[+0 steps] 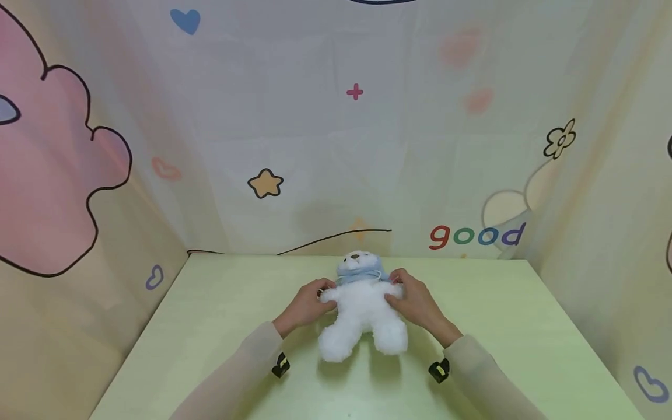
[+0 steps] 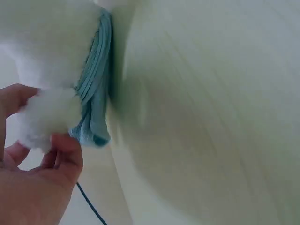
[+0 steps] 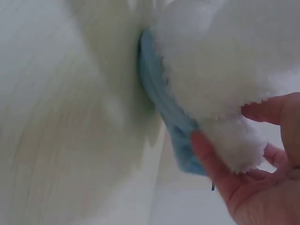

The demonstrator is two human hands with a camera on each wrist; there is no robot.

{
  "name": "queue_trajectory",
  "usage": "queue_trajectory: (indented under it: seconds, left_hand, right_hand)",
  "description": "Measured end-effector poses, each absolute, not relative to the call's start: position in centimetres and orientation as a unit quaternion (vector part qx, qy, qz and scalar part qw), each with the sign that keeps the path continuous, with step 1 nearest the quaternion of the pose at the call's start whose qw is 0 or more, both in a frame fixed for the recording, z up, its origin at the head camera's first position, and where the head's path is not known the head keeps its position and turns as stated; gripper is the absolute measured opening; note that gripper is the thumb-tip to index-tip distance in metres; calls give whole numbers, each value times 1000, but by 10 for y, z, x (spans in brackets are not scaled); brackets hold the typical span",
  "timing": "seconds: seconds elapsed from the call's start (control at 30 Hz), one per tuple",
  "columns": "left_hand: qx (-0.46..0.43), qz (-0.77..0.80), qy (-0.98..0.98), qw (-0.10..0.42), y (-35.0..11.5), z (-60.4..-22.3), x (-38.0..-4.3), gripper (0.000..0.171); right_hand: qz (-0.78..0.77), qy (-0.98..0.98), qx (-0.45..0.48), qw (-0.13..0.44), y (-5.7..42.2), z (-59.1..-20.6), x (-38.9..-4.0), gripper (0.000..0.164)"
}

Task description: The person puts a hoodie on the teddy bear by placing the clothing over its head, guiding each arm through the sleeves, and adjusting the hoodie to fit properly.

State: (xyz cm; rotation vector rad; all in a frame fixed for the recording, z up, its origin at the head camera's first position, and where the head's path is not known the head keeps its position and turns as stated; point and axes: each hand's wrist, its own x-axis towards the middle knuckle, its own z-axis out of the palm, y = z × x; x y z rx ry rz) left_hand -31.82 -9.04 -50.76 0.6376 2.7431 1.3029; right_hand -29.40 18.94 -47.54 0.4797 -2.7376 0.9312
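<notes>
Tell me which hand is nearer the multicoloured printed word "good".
Right. The right hand is below and left of the word; the left hand is farther left, across the fluffy white plush toy.

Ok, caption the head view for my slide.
Left hand and right hand hold a white plush bear by its arms.

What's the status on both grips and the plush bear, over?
Left grip: holding one arm of the white plush bear. Right grip: holding its other arm. Bear: face and belly showing. Nothing visible in the way.
</notes>
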Motion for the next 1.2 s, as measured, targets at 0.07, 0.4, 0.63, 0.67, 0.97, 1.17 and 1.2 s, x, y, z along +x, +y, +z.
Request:
queue_trajectory:
  seconds: [0.07,0.4,0.63,0.67,0.97,1.17,1.2]
  left_hand:
    - [211,411,887,-4,-88,-501,-315,30]
    - [277,341,898,1,-73,-483,-314,36]
    - [275,339,899,41,-69,-483,-319,50]
    - [275,337,900,43,-69,-483,-319,50]
    - [261,340,899,85,-71,-483,-321,60]
    - [256,345,898,98,-69,-485,-322,57]
    - [255,346,898,98,-69,-485,-322,57]
  right_hand:
    - [305,-929,179,113,192,-479,-295,26]
    - [289,-912,266,115,191,-483,-303,29]
    - [289,-917,272,49,189,-478,-308,36]
    - [295,-916,271,41,189,-477,-308,37]
    - [322,-907,271,0,189,-478,-309,44]
    - [320,-907,274,-21,185,-480,-310,48]
    - [316,-908,275,-23,185,-481,-310,48]
